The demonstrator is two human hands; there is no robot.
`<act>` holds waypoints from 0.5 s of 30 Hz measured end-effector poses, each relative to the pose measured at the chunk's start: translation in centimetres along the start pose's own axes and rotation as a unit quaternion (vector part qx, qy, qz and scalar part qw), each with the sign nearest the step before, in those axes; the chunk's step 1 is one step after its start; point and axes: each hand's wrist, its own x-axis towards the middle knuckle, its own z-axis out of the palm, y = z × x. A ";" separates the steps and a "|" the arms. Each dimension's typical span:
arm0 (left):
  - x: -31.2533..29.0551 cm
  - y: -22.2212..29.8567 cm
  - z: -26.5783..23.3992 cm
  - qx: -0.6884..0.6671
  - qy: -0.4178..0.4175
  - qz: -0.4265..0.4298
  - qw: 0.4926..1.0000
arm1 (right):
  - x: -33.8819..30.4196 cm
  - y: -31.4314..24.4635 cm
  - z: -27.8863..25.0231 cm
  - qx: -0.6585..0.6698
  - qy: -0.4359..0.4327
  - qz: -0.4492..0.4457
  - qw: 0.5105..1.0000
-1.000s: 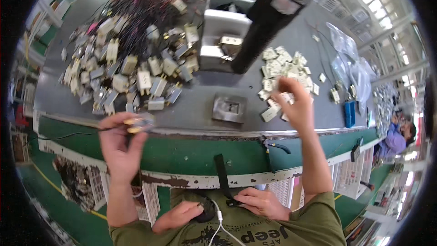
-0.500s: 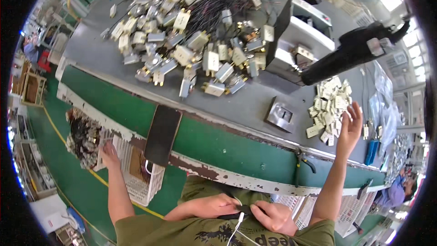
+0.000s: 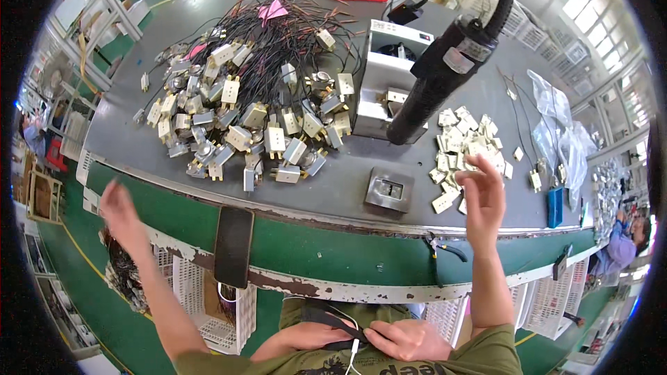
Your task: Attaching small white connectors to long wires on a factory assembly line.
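Note:
My left hand (image 3: 121, 210) is raised beyond the table's left front corner, slightly blurred, its fingers stretched out and holding nothing. My right hand (image 3: 483, 198) is up in front of a pile of small cream plastic pieces (image 3: 455, 140); its fingers are loosely spread with nothing in them. At my waist another person's two hands (image 3: 394, 339) reach round me and grip a black strap (image 3: 335, 321) beside a white cable (image 3: 355, 348). Left of my right hand, a square metal block (image 3: 389, 189) with a recess sits on the grey tabletop (image 3: 306, 210).
Many cream-and-grey plug units (image 3: 274, 140) with black wires lie heaped left of a metal machine (image 3: 389, 87). A black cylinder on an arm (image 3: 434, 83) hangs over it. A phone (image 3: 233, 246) and cutters (image 3: 436, 257) lie along the green front ledge. White baskets (image 3: 246, 312) stand below.
The view has shifted, showing more of the table's far side. My left hand has risen and moved outward. My right hand stays raised by the cream pieces. The other person's hands remain at my waist.

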 end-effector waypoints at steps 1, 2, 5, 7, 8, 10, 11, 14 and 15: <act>0.7 4.6 2.8 -0.082 -0.059 0.009 0.995 | -0.3 -0.4 0.7 0.015 -0.038 -0.001 0.999; 0.9 8.9 5.2 -0.041 -0.105 0.074 0.991 | -0.3 -0.9 1.4 0.031 -0.077 0.001 0.997; 1.8 17.0 12.2 -0.008 -0.217 0.198 0.956 | -0.3 -2.1 3.5 0.003 -0.158 -0.050 0.986; 2.8 18.8 15.4 -0.028 -0.218 0.212 0.952 | -0.2 -2.9 4.5 -0.008 -0.190 -0.076 0.979; 3.5 19.0 16.3 0.044 -0.255 0.234 0.937 | -0.2 -3.2 4.7 -0.015 -0.209 -0.063 0.976; 4.6 19.3 16.6 0.112 -0.287 0.257 0.916 | 0.0 -3.8 5.2 -0.006 -0.233 -0.087 0.969; 4.7 19.7 16.1 0.080 -0.275 0.245 0.926 | 0.1 -4.0 5.2 -0.010 -0.231 -0.088 0.969; 3.4 22.6 12.3 -0.024 -0.364 0.090 0.927 | 0.6 -4.9 6.3 -0.002 -0.269 -0.073 0.960; 2.0 24.2 10.8 -0.030 -0.385 0.062 0.920 | 0.9 -5.3 7.0 0.031 -0.307 -0.043 0.950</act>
